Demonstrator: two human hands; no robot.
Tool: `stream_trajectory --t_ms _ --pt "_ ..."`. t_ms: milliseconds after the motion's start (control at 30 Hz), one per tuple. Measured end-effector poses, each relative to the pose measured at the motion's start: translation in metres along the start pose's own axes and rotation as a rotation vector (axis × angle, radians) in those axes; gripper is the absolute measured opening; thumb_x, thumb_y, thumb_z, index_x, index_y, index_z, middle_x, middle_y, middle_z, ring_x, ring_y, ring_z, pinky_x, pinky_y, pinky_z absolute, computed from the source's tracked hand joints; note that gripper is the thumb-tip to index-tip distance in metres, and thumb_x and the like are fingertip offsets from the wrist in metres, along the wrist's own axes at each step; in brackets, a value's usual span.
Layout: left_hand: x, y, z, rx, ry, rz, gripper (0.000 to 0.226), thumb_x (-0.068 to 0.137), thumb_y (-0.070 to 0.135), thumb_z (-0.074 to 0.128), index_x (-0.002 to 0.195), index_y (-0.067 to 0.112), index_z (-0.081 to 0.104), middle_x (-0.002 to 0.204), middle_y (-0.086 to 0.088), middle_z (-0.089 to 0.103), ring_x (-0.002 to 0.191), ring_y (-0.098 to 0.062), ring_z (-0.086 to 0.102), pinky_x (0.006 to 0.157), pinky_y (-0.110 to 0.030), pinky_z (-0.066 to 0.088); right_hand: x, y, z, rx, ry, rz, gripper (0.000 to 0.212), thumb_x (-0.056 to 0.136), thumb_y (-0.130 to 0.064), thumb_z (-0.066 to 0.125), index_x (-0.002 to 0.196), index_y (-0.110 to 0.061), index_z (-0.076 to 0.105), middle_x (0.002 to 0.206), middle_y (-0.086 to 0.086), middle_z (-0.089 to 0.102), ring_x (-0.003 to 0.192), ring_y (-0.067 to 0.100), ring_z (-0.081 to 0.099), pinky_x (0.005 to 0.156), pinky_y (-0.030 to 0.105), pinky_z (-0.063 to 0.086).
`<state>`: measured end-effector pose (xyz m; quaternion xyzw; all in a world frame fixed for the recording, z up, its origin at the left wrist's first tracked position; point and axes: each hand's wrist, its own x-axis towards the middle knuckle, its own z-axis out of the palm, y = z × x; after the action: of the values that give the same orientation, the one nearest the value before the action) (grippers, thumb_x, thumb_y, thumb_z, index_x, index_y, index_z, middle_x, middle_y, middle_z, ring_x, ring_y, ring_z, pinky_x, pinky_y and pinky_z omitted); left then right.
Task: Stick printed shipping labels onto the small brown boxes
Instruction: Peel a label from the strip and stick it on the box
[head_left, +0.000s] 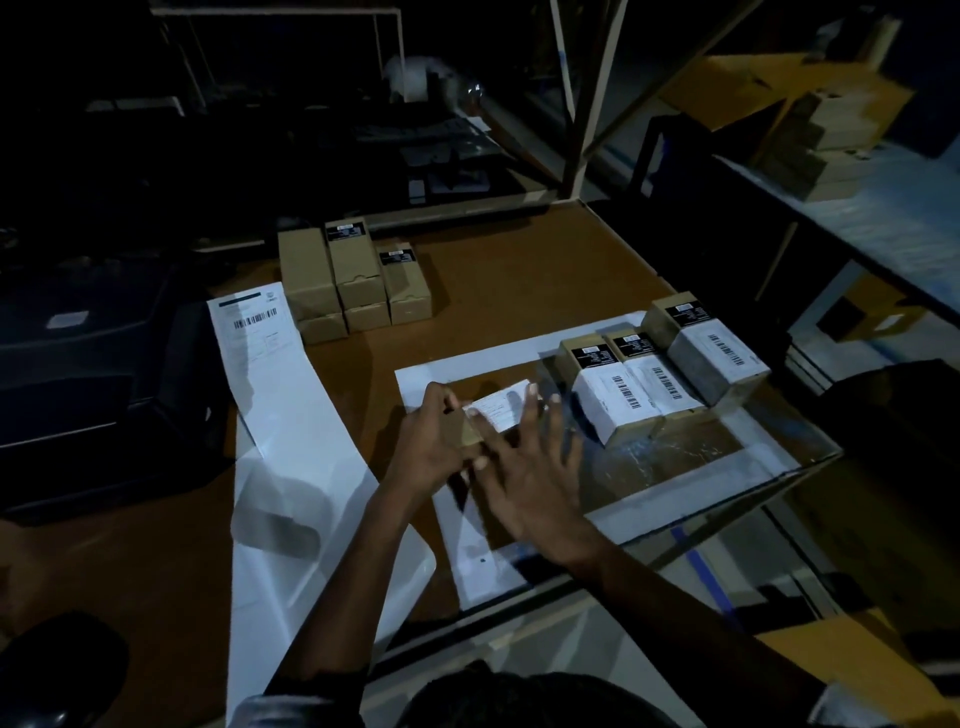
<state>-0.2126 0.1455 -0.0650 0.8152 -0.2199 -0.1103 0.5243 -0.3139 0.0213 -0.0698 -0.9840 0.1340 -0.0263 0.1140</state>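
Centre frame: left hand (431, 441) grips small brown box (470, 434), steadying it, I judge. Right hand (524, 467) spread flat, fingers pressing label (501, 408) down onto box. Labelled boxes (660, 374) parked right; unlabelled boxes (353, 280) upper left.

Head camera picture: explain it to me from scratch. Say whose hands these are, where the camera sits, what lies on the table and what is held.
No machine here: a person's bare hands, filmed by a camera worn on the head, looking down. The left hand grips a small brown box. The right hand, fingers spread, presses a white label onto it. On the brown table, three labelled boxes stand right, unlabelled boxes wait farther back, and a long printed label strip lies left.
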Motion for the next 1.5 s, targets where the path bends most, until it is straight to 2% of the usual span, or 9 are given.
stream_trajectory --t_ms 167,367,533,733,933,1033,1167,1367,1500 --pt "0.0 0.0 -0.001 0.055 -0.014 -0.014 0.06 0.069 0.023 0.091 0.104 0.031 0.044 0.11 0.018 0.058 0.106 -0.006 0.06 0.065 -0.018 0.058 0.008 0.033 -0.001 0.027 0.085 0.207 0.056 0.095 -0.068 0.005 0.149 -0.062 -0.007 0.161 0.008 -0.035 0.148 0.038 -0.03 0.117 0.069 -0.004" --pt "0.0 0.002 -0.003 0.029 -0.034 -0.019 0.057 0.07 0.026 0.091 0.105 0.031 0.046 0.108 0.015 0.059 0.096 -0.003 0.06 0.059 -0.016 0.055 -0.015 0.007 0.01 0.0 -0.002 -0.026 0.061 0.088 -0.067 -0.011 0.148 -0.058 -0.018 0.155 0.004 -0.045 0.14 0.034 -0.044 0.113 0.062 -0.015" --pt "-0.002 0.0 -0.005 0.068 -0.04 0.004 0.06 0.069 0.024 0.091 0.108 0.032 0.046 0.109 0.023 0.054 0.098 0.004 0.055 0.069 -0.017 0.058 -0.003 0.033 0.007 0.061 0.084 0.23 0.052 0.096 -0.066 -0.003 0.146 -0.063 -0.017 0.159 0.003 -0.04 0.146 0.036 -0.035 0.115 0.065 -0.011" --pt "0.001 0.003 -0.005 0.021 -0.045 -0.022 0.054 0.07 0.026 0.091 0.1 0.036 0.047 0.111 0.011 0.06 0.101 -0.01 0.061 0.063 -0.02 0.058 -0.011 0.014 0.015 -0.055 0.013 -0.037 0.06 0.093 -0.065 -0.002 0.149 -0.055 -0.021 0.157 0.004 -0.043 0.142 0.036 -0.041 0.114 0.064 -0.016" --pt "0.002 0.001 -0.003 0.122 -0.048 0.009 0.058 0.069 0.026 0.091 0.106 0.032 0.046 0.118 0.008 0.057 0.116 -0.012 0.054 0.072 -0.018 0.052 0.01 0.045 0.001 0.039 0.046 0.244 0.053 0.099 -0.062 0.004 0.149 -0.059 -0.016 0.161 0.007 -0.034 0.146 0.037 -0.033 0.117 0.068 -0.003" --pt "0.003 0.001 0.0 0.138 -0.018 0.027 0.06 0.065 0.042 0.09 0.105 0.032 0.046 0.111 0.01 0.058 0.109 -0.011 0.057 0.071 -0.026 0.055 0.008 0.027 -0.004 0.051 0.027 0.173 0.055 0.097 -0.067 -0.001 0.15 -0.058 -0.012 0.16 0.004 -0.036 0.146 0.036 -0.034 0.116 0.066 -0.011" --pt "0.004 0.004 0.001 0.159 0.013 0.007 0.057 0.068 0.037 0.089 0.105 0.03 0.046 0.107 0.008 0.06 0.102 -0.013 0.059 0.065 -0.016 0.045 -0.003 0.014 -0.005 0.031 0.001 0.029 0.051 0.098 -0.065 0.004 0.149 -0.062 -0.006 0.157 -0.004 -0.042 0.144 0.033 -0.039 0.113 0.06 -0.017" --pt "0.003 0.001 0.001 0.193 0.016 0.007 0.06 0.068 0.038 0.088 0.107 0.037 0.042 0.112 0.013 0.057 0.112 -0.012 0.054 0.078 -0.028 0.054 0.038 0.031 -0.025 0.01 -0.024 0.261 0.058 0.098 -0.067 0.001 0.154 -0.055 0.01 0.16 0.005 -0.037 0.147 0.039 -0.032 0.115 0.065 -0.012" --pt "0.003 0.007 0.0 0.199 -0.008 0.023 0.057 0.073 0.017 0.083 0.111 0.032 0.043 0.103 0.016 0.056 0.104 -0.015 0.058 0.088 -0.036 0.048 0.031 0.003 -0.023 -0.012 -0.098 -0.009 0.054 0.1 -0.067 0.007 0.153 -0.056 0.004 0.159 -0.001 -0.039 0.145 0.035 -0.035 0.113 0.068 -0.013"
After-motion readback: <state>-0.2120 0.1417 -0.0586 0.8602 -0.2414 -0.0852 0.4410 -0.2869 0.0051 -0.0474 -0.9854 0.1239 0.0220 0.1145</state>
